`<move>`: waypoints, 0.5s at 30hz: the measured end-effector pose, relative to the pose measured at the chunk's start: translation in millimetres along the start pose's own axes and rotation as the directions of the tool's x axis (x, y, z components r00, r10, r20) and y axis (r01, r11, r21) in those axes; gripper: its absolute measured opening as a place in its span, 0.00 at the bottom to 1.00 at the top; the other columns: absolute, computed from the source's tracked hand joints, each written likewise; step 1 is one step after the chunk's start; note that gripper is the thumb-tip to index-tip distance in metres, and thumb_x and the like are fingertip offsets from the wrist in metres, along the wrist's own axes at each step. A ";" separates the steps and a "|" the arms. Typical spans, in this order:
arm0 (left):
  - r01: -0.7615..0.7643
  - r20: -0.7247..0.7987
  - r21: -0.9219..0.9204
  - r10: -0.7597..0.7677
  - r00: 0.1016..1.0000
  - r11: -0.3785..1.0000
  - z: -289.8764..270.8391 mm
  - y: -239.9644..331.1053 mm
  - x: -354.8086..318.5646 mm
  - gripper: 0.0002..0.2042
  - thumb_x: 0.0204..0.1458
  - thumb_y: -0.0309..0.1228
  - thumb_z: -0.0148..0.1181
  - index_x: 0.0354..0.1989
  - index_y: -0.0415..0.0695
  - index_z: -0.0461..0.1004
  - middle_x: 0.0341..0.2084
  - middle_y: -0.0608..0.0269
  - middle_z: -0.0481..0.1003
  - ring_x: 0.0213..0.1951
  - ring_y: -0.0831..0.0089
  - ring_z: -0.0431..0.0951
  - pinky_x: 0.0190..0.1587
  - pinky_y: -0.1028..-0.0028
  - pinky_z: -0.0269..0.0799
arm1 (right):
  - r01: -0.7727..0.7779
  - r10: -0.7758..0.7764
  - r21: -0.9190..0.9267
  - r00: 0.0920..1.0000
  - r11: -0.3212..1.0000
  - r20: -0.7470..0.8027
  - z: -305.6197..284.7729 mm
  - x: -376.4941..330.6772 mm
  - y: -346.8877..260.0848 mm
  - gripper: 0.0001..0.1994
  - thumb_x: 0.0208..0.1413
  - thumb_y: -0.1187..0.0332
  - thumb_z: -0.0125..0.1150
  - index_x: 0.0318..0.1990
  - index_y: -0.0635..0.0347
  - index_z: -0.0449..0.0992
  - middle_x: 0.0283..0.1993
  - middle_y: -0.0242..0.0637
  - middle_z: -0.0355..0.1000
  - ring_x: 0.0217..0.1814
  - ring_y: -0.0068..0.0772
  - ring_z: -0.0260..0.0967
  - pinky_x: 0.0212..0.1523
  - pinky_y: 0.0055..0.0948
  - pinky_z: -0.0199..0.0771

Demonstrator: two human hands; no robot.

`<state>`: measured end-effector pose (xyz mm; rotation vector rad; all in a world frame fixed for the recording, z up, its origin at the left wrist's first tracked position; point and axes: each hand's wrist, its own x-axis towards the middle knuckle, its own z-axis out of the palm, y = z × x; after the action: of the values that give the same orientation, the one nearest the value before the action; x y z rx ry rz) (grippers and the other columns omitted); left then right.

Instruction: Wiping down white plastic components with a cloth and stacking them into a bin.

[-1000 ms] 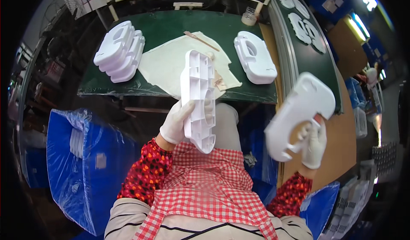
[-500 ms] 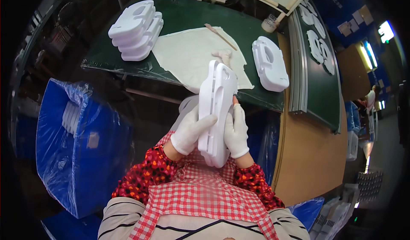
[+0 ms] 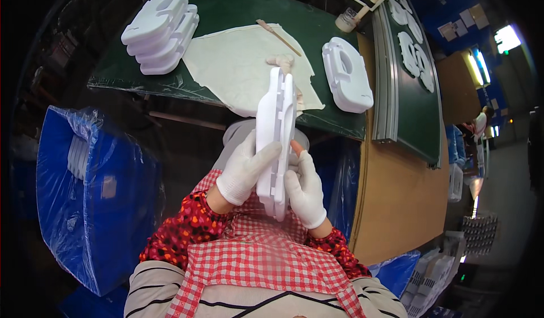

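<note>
A white moulded plastic case [image 3: 272,142], long and with rounded corners, is held nearly upright and edge-on before my apron. A seam and small tabs run along its narrow side. My left hand [image 3: 245,168], in a white glove, grips it from the left, thumb across the edge; its other fingers are hidden behind. At the right face, my right hand [image 3: 306,190] has thumb and forefinger apart, close against the case. That glove leaves a fingertip bare. Beyond the case, a crumpled whitish glove or rag [image 3: 281,63] lies on a cream cloth [image 3: 226,57].
Similar white cases are stacked [image 3: 161,32] at the table's back left; another case [image 3: 347,74] lies at right. A thin stick [image 3: 277,36] and a jar [image 3: 347,20] are on the green table [image 3: 226,9]. A plastic-lined blue bin [image 3: 119,193] stands left, brown board [image 3: 402,199] right.
The case has turned more edge-on, so its right face shows less. My right hand has loosened, its thumb and forefinger spreading. The whole view has shifted slightly.
</note>
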<state>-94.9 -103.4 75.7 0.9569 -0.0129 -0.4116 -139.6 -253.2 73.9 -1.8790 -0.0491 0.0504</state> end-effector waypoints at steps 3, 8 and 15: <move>-0.020 -0.020 0.069 0.021 1.000 0.997 2.0 3.2 -1.1 0.23 0.55 0.37 0.55 0.56 0.37 0.61 0.43 0.59 0.72 0.44 0.76 0.72 0.47 0.76 0.69 | 0.035 -0.034 0.163 0.999 0.986 -0.007 4.8 -0.2 5.3 0.30 0.55 0.69 0.51 0.65 0.70 0.51 0.44 0.46 0.70 0.45 0.30 0.70 0.44 0.26 0.70; -0.001 -0.033 0.099 0.005 0.999 0.995 6.7 9.7 -5.1 0.24 0.54 0.37 0.57 0.56 0.37 0.62 0.43 0.59 0.72 0.43 0.76 0.73 0.46 0.76 0.69 | -0.018 -0.003 0.429 0.999 0.903 0.049 5.7 -1.5 3.5 0.35 0.54 0.70 0.52 0.67 0.69 0.45 0.52 0.45 0.64 0.48 0.29 0.66 0.50 0.27 0.67; -0.035 -0.064 0.277 0.055 0.996 0.960 11.0 16.7 -5.9 0.24 0.54 0.37 0.56 0.56 0.37 0.62 0.42 0.59 0.72 0.42 0.76 0.73 0.46 0.76 0.69 | 0.045 -0.069 0.410 0.997 0.911 0.045 -3.5 0.8 0.1 0.38 0.53 0.66 0.55 0.67 0.69 0.44 0.52 0.42 0.63 0.48 0.28 0.63 0.52 0.26 0.64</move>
<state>-96.9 -101.6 96.4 1.2442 -0.0276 -0.3384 -138.6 -256.5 74.9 -1.4541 -0.1248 0.0704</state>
